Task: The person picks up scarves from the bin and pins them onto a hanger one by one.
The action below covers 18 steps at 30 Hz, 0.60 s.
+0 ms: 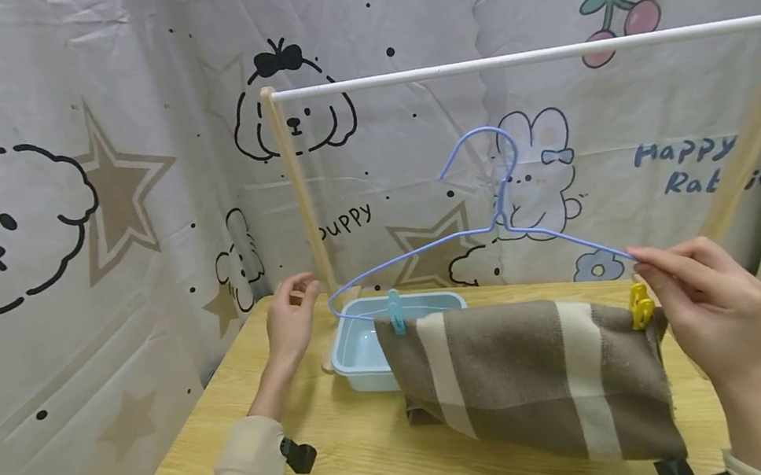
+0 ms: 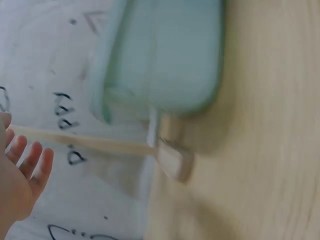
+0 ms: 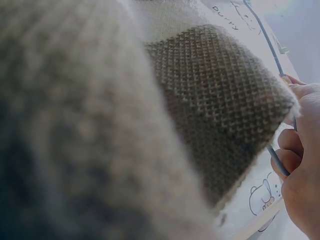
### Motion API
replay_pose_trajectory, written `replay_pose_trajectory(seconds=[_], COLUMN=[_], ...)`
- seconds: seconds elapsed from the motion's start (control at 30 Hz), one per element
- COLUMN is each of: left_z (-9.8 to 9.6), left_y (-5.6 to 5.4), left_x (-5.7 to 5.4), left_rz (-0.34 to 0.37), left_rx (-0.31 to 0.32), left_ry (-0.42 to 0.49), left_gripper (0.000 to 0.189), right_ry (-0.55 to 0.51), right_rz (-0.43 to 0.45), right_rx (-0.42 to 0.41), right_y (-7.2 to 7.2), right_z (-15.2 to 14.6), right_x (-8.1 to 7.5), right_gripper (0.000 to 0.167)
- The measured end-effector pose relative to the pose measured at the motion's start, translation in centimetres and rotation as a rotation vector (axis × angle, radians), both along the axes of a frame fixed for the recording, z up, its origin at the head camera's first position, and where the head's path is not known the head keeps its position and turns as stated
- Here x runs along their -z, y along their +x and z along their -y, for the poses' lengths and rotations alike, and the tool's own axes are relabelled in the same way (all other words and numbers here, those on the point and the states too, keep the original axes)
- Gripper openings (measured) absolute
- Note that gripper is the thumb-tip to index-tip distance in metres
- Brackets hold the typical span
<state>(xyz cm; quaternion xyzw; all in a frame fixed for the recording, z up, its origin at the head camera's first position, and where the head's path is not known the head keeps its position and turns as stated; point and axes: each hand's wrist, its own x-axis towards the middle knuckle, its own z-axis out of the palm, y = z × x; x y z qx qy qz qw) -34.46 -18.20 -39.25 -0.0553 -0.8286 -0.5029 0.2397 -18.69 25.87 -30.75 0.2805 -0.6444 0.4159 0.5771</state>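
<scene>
In the head view my right hand (image 1: 717, 307) grips the right end of a blue wire hanger (image 1: 418, 250), whose hook points up. A brown and cream checked cloth (image 1: 510, 364) hangs from the hanger's lower part. A light blue clothespin (image 1: 396, 313) clips it at the left and a yellow clothespin (image 1: 641, 306) at the right. Close up, the cloth (image 3: 220, 95) fills much of the right wrist view. My left hand (image 1: 293, 319) is held off the hanger's left end, fingers loosely bent and holding nothing; the left wrist view shows its spread fingers (image 2: 31, 162).
A light blue plastic basin (image 1: 362, 378) stands on the wooden table (image 1: 351, 463) behind the cloth. Over it rises a rack with wooden posts (image 1: 300, 192) and a white crossbar (image 1: 508, 61). A printed curtain (image 1: 185, 39) hangs behind and at the left.
</scene>
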Motion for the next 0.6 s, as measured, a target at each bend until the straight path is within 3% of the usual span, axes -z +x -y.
replay_pose_trajectory(seconds=[0.2, 0.37, 0.6], left_z=[0.7, 0.8, 0.3], left_y=[-1.8, -3.4, -5.0], left_x=[1.5, 2.4, 3.2], left_rz=[0.05, 0.125, 0.162], left_rx=[-0.036, 0.018, 0.11], left_ry=[-0.136, -0.169, -0.162], left_gripper=[0.051, 0.06, 0.065], right_ry=[-0.017, -0.028, -0.033], right_rz=[-0.012, -0.018, -0.025], right_rx=[-0.005, 0.004, 0.004], right_y=[0.3, 0.3, 0.0], right_z=[-0.1, -0.6, -1.5], right_x=[-0.2, -0.1, 0.0], right_gripper=[0.014, 0.013, 0.009])
